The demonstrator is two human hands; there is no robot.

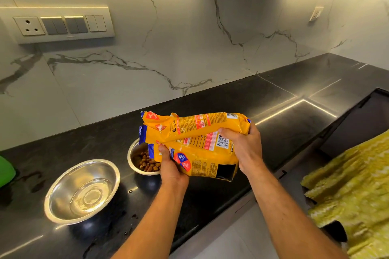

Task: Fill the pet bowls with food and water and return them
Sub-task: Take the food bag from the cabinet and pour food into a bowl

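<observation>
Pet-food bag (195, 141) held tipped on its side over a steel bowl on a black countertop (284, 115).

Bag: yellow, torn open at its left end, mouth hanging directly above the food bowl (134, 153), which held brown kibble (148, 164) and sat partly hidden behind the bag and wrist. Left hand (171, 168) gripped the bag from below near the open end, thumb pressed on the front face, fingers curled under. Right hand (244, 149) clutched the bunched bottom end, fingers wrapped over the top. Water bowl (82, 191): larger, steel, clear water inside, stood on the counter left of the food bowl and nearer the front edge, apart from both hands. Green object (6, 172) lay at the far left edge; yellow-green cloth (353, 191) sat at lower right.
</observation>
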